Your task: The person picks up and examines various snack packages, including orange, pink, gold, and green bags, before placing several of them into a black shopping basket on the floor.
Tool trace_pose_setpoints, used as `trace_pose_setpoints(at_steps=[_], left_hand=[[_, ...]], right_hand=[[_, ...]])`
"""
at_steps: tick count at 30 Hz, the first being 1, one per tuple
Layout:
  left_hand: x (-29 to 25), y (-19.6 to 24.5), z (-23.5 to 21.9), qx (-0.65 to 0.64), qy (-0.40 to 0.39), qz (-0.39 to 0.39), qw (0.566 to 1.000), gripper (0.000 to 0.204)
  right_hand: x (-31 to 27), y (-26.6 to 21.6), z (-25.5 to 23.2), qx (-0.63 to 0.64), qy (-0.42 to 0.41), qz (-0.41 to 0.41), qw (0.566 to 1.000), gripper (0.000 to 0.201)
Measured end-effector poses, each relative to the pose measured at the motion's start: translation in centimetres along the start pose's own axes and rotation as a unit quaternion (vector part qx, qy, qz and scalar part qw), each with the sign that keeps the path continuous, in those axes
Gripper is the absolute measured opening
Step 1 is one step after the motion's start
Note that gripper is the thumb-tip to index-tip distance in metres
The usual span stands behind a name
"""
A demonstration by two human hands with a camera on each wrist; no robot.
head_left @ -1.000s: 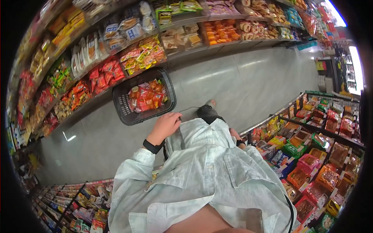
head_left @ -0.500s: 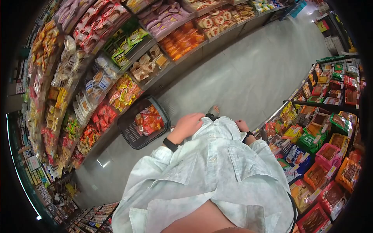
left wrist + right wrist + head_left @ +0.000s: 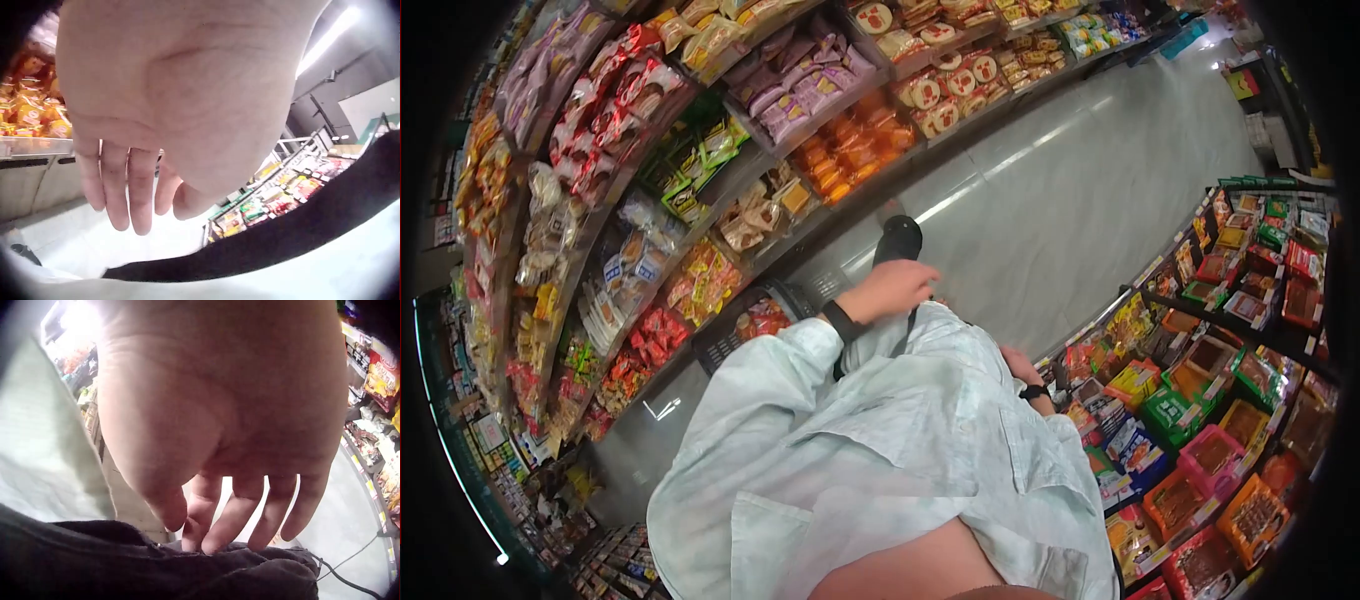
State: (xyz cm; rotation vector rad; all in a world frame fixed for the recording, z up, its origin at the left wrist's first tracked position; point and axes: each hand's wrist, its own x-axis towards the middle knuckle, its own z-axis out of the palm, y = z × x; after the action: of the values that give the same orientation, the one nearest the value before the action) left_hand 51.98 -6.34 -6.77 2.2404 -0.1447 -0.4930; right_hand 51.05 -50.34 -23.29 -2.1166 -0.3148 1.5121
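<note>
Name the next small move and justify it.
Probably lower the left hand toward the black basket: that hand is empty, its fingers fairly straight, and the basket, with packets inside, is on the person's left.

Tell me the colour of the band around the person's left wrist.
The band is black; it shows best in the head view.

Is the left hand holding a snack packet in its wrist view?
No, the left hand has its fingers extended and holds nothing.
</note>
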Motion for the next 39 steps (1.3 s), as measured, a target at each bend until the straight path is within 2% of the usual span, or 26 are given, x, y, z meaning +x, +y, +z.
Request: trace_pose_setpoints(at_steps=[2,3,4,6,7,8,9,11,12,13,14,15,16,17,18,19,20,21,23,29,32,33,37,39], left_hand=[[3.3,-6.9,-1.7,-0.02,0.03,-0.048,0.998,0.032],[4.9,-8.7,-3.8,0.013,0.047,-0.117,0.992,0.031],[6.0,-10.4,-5.6,0.043,0.059,-0.189,0.979,0.029],[8.3,-16.9,-6.7,0.008,0.184,-0.223,0.957,0.035],[9.8,-19.7,-6.7,0.012,0.253,-0.259,0.932,0.035],[11.1,-21.8,-7.4,0.018,0.321,-0.294,0.9,0.036],[11.5,-22.1,-9.3,0.008,0.32,-0.308,0.896,0.037],[12.9,-24.3,-11.2,0.046,0.276,-0.306,0.91,0.037],[13.1,-25.0,-11.7,0.065,0.253,-0.303,0.916,0.037],[13.2,-25.0,-12.5,0.073,0.209,-0.299,0.928,0.037],[13.4,-25.2,-12.8,0.089,0.2,-0.298,0.929,0.036],[13.4,-25.4,-12.6,0.107,0.193,-0.296,0.929,0.036],[13.4,-25.5,-12.5,0.123,0.188,-0.295,0.929,0.035],[13.4,-25.5,-12.2,0.111,0.218,-0.296,0.923,0.027],[13.4,-25.7,-12.1,0.103,0.202,-0.301,0.926,0.026],[13.2,-25.9,-12.0,0.095,0.186,-0.306,0.929,0.025],[13.0,-26.1,-11.8,0.087,0.17,-0.312,0.931,0.024],[12.9,-26.4,-11.2,0.069,0.191,-0.309,0.929,0.019],[12.1,-25.0,-11.5,0.018,0.222,-0.272,0.936,0.015],[9.6,-18.1,-14.7,-0.162,0.268,-0.159,0.936,0.018],[8.0,-13.5,-17.1,-0.251,0.266,-0.13,0.921,0.017],[7.4,-12.0,-18.3,-0.279,0.232,-0.133,0.922,0.015],[6.2,-5.9,-21.0,-0.228,0.273,-0.076,0.932,0.016],[5.7,-3.3,-21.7,-0.229,0.253,-0.078,0.937,0.016]], right_hand=[[1.5,2.3,0.1,0.059,0.037,0.035,0.997,0.042],[1.7,3.1,0.2,-0.063,0.076,-0.013,0.995,0.038],[2.0,3.8,0.0,0.008,0.075,-0.016,0.997,0.037],[1.0,1.6,-1.5,0.146,0.073,-0.021,0.986,0.034],[0.4,-0.7,-1.4,0.29,0.172,0.072,0.939,0.031],[0.0,-3.8,-3.0,0.286,0.203,0.1,0.931,0.032],[-0.7,-6.4,-4.3,0.284,0.231,0.13,0.921,0.032],[-0.8,-8.4,-6.3,0.288,0.272,0.187,0.899,0.029],[-1.7,-11.9,-8.3,0.36,0.25,0.205,0.875,0.024],[-1.4,-12.5,-9.2,0.382,0.261,0.193,0.866,0.021],[-0.9,-13.3,-10.2,0.403,0.274,0.176,0.855,0.018],[-0.9,-15.8,-11.7,0.406,0.269,0.18,0.855,0.016],[-0.1,-16.6,-12.6,0.421,0.277,0.17,0.847,0.016],[0.5,-17.3,-13.4,0.434,0.284,0.162,0.84,0.016],[1.2,-17.7,-14.2,0.447,0.289,0.153,0.833,0.016],[1.9,-18.0,-15.4,0.453,0.26,0.124,0.844,0.019],[2.8,-18.3,-16.0,0.428,0.27,0.13,0.853,0.02],[3.7,-19.8,-16.8,0.403,0.28,0.135,0.861,0.021],[4.9,-22.1,-19.1,0.362,0.271,0.122,0.883,0.024],[8.4,-32.1,-25.9,0.171,0.239,-0.052,0.954,0.029],[8.3,-40.6,-27.9,0.092,0.18,-0.09,0.975,0.03],[8.4,-42.9,-28.1,0.073,0.169,-0.125,0.975,0.031],[7.2,-50.4,-27.6,0.029,0.124,-0.237,0.963,0.038],[6.6,-51.6,-27.6,0.037,0.109,-0.274,0.955,0.042]])
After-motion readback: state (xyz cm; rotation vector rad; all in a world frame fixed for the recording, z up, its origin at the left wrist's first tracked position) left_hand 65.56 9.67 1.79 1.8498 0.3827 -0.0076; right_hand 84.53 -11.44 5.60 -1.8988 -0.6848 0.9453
